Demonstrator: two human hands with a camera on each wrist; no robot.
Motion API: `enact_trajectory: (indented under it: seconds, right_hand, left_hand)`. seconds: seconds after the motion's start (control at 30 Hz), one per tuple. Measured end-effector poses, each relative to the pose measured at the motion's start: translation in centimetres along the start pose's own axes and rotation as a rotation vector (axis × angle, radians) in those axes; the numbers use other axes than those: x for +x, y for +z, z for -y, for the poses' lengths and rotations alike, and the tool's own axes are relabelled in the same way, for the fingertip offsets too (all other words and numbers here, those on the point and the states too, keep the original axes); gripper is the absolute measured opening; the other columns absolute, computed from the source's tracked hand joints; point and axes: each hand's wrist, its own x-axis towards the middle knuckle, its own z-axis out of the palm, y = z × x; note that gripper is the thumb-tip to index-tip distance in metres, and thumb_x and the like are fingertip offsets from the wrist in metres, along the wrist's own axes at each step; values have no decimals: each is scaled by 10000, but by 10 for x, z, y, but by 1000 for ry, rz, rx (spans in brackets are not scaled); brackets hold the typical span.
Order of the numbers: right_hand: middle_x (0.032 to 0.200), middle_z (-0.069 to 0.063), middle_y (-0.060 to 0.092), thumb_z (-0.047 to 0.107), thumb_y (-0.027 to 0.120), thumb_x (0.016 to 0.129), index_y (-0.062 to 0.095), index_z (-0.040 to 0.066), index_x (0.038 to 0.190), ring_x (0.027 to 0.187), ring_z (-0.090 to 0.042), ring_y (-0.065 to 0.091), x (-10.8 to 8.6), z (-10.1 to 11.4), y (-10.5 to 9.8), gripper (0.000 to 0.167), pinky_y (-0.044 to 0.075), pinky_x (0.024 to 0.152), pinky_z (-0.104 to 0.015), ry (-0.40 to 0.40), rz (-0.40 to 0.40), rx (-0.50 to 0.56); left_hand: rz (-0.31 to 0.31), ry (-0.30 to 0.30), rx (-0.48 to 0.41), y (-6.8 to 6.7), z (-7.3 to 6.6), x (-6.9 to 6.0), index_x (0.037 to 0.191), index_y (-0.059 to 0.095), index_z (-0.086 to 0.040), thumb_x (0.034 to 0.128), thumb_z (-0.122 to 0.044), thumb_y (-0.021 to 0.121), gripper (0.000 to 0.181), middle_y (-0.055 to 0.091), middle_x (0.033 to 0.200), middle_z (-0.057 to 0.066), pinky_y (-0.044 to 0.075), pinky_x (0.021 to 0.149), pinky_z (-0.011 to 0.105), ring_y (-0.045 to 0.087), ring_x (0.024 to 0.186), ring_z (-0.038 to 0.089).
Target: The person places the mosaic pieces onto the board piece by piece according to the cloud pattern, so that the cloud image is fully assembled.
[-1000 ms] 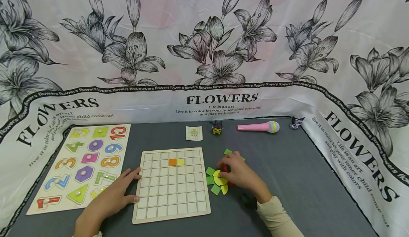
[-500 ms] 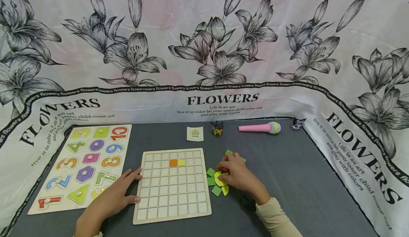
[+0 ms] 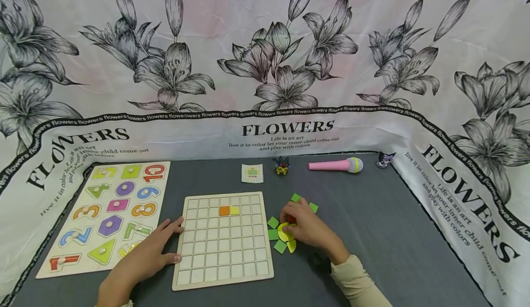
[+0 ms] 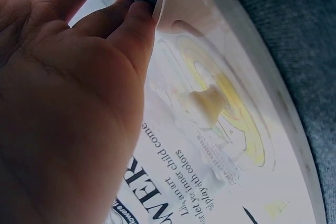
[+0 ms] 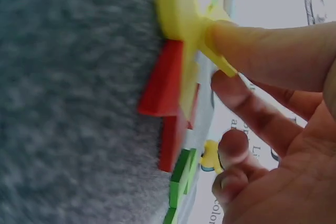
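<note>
A pale wooden grid board (image 3: 223, 251) lies flat in the middle of the head view. One orange tile (image 3: 224, 211) and one yellow tile (image 3: 234, 210) sit side by side in its upper cells. My left hand (image 3: 145, 254) rests at the board's left edge, thumb and fingers extended. Over a loose pile to the right, my right hand (image 3: 308, 226) pinches a tilted yellow piece (image 5: 223, 59) between thumb and finger. Around it are green tiles (image 3: 280, 246), rounded yellow pieces (image 3: 291, 246) and red pieces (image 5: 163, 82), partly hidden by the hand.
A number-and-shape puzzle board (image 3: 92, 201) lies at the left, under the left forearm's side. Along the back stand a small pattern card (image 3: 252, 173), a yellow-and-black figurine (image 3: 281, 166), a pink toy microphone (image 3: 335, 165) and a purple figurine (image 3: 385, 160).
My right hand's fingers have shifted slightly within the pile, and more of the far green tile shows. The left hand and the grid board stay in place.
</note>
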Motion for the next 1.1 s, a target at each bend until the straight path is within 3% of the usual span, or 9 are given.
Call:
enact_trajectory:
  seconds: [0.1, 0.27, 0.4, 0.57, 0.77, 1.1]
  right_hand:
    - [881, 63, 587, 21, 784, 966, 678, 131, 923, 916, -195, 481, 1, 0, -5, 159, 444, 741, -333, 27, 18, 95]
    - [972, 23, 669, 35, 737, 1011, 737, 70, 1056, 857, -154, 593, 5, 2, -10, 57, 533, 724, -321, 15, 37, 193]
    - [1032, -2, 707, 29, 722, 1017, 778, 27, 1149, 841, -102, 623, 10, 5, -11, 143, 550, 742, -315, -29, 32, 182]
    - [989, 16, 708, 35, 716, 1022, 796, 51, 1100, 807, -89, 599, 15, 9, -7, 113, 536, 712, -314, -52, -1, 148]
    - [935, 52, 703, 45, 726, 1021, 784, 85, 1049, 811, -102, 592, 23, 14, 0, 76, 529, 719, -324, -31, -27, 149]
    - [987, 16, 733, 41, 711, 1027, 794, 66, 1103, 841, -101, 641, 40, 28, 9, 115, 558, 762, -324, -32, -6, 159]
  left_hand:
    - [-6, 2, -1, 0, 0, -1, 1584, 494, -74, 893, -235, 877, 806, 350, 1683, 255, 332, 1128, 745, 229, 1552, 551]
    - [-11, -4, 4, 0, 0, -1, 1574, 507, -79, 886, -242, 882, 801, 344, 1690, 245, 327, 1131, 747, 228, 1554, 546]
    - [-12, 0, 6, 0, 1, 0, 1580, 501, -80, 889, -240, 879, 804, 348, 1689, 240, 328, 1132, 744, 228, 1557, 542]
    - [-12, 9, -1, 1, 1, 0, 1564, 517, -78, 891, -233, 879, 780, 346, 1690, 240, 323, 1137, 742, 228, 1555, 546]
    - [-14, 13, -6, 1, 0, -1, 1598, 478, -71, 892, -228, 878, 826, 370, 1671, 259, 315, 1139, 747, 233, 1552, 550]
    - [-11, -3, -4, 0, -1, -1, 1605, 469, -68, 890, -230, 879, 840, 363, 1671, 269, 313, 1139, 748, 234, 1551, 550]
